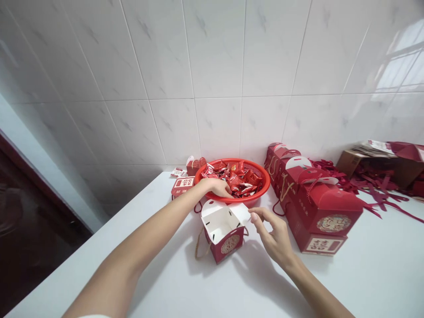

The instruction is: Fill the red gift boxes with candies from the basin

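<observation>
My left hand [221,187] reaches into a red plastic basket [265,187] heaped with red wrapped candies [236,180]. Its fingers curl down at the near side of the heap, and the tips are hidden. In front of the basket stands a small red gift box [227,245] with its top flaps spread. The box has a white inside, a round gold pattern and rope handles; I see no candy in it. My right hand [273,234] pinches the box's right white flap between thumb and fingers.
Several closed red gift boxes [326,207] stand in a row at right. Beyond them lie dark red ribbons [380,187] and a brown carton [351,163]. A flat red box [182,185] and a small red one [195,165] are left of the basket. The tiled wall [218,123] borders the white table [159,274].
</observation>
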The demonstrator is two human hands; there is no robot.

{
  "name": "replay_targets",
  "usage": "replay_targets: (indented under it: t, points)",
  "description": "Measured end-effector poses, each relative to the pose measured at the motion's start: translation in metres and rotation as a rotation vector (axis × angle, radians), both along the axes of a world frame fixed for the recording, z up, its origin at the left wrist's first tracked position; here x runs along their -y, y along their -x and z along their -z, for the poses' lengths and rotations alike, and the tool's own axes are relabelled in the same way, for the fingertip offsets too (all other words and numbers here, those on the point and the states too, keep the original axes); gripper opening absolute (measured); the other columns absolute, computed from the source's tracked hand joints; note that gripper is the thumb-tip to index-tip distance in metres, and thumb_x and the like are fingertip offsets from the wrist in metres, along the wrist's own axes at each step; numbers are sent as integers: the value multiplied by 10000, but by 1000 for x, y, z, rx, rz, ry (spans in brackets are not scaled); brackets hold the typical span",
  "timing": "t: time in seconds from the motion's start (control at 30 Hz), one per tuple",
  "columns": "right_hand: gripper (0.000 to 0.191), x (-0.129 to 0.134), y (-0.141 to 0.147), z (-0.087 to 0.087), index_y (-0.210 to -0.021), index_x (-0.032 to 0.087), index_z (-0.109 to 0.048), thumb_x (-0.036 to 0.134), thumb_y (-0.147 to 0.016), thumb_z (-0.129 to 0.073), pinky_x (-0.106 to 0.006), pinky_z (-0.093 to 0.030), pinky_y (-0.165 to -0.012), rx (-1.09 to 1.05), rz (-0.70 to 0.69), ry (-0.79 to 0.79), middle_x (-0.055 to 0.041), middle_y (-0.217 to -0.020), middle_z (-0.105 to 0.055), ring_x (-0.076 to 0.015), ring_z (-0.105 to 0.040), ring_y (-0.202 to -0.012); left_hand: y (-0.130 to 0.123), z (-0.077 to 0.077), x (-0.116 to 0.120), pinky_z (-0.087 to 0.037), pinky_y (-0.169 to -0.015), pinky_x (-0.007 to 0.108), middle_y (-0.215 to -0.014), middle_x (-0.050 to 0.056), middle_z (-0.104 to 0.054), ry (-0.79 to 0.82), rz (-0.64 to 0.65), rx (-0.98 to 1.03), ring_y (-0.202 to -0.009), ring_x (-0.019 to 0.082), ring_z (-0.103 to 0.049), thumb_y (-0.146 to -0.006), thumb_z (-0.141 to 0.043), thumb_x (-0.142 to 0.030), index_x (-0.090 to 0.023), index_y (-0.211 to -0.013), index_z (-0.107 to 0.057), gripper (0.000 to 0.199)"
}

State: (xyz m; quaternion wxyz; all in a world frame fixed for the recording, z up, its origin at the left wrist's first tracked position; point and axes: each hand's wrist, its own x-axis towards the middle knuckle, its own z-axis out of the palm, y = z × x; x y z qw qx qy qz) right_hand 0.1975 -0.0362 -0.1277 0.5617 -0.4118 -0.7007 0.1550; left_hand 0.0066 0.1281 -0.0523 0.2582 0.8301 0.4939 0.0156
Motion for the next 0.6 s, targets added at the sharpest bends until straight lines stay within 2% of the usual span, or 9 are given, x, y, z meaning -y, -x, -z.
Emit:
replay_targets:
  t: [0.07, 0.17, 0.23, 0.3, 0.47, 0.6]
  points:
    - [213, -2, -1, 2, -917, 187, -678, 312, -983, -518, -228, -465, -552, 2, -1, 0, -20, -764, -697, -143, -616, -647, -13, 11, -10, -482, -702, 319, -743, 105, -748, 24, -28, -42, -796, 322, -689, -492, -840, -324, -206, -715, -747, 270]
    - [190, -4, -3, 3, -903, 190, -675, 285, -976, -527, -234, -476, -599, 6, 5, -26, -13, -766, -698, -136, -609, -641, -24, 22, -15, -505, -740, 368, -940, 179, -760, 23, -75, -83, -919, 391, -686, -474, -841, -342, -166, -949, -752, 515]
    - [175, -4, -3, 2, -894, 187, -670, 265, -970, -533, -235, -477, -617, 13, 4, -49, -11, -760, -695, -132, -604, -634, -25, 25, -14, -512, -765, 378, -1099, 201, -737, 12, -85, -96, -988, 403, -673, -470, -832, -335, -163, -1121, -708, 684]
    - [163, -4, -2, 1, -893, 183, -666, 249, -966, -536, -233, -475, -618, 21, -3, -68, -14, -764, -695, -130, -602, -630, -23, 23, -11, -513, -792, 369, -1204, 194, -706, 9, -64, -105, -1040, 394, -662, -477, -816, -308, -179, -1210, -670, 759]
    - [151, -6, -2, 1, -871, 182, -654, 219, -958, -536, -234, -469, -611, 40, 1, -103, -15, -755, -685, -126, -593, -611, -15, 13, -6, -508, -837, 353, -1253, 162, -690, 13, 32, -126, -1084, 368, -656, -560, -770, -312, -188, -1196, -681, 654]
    - [172, -6, -3, 2, -830, 192, -638, 211, -960, -527, -241, -460, -607, 69, 5, -100, -15, -738, -672, -133, -590, -612, -12, 13, -4, -503, -859, 367, -1206, 162, -709, -23, 47, -99, -1064, 366, -661, -611, -738, -274, -172, -1183, -686, 583]
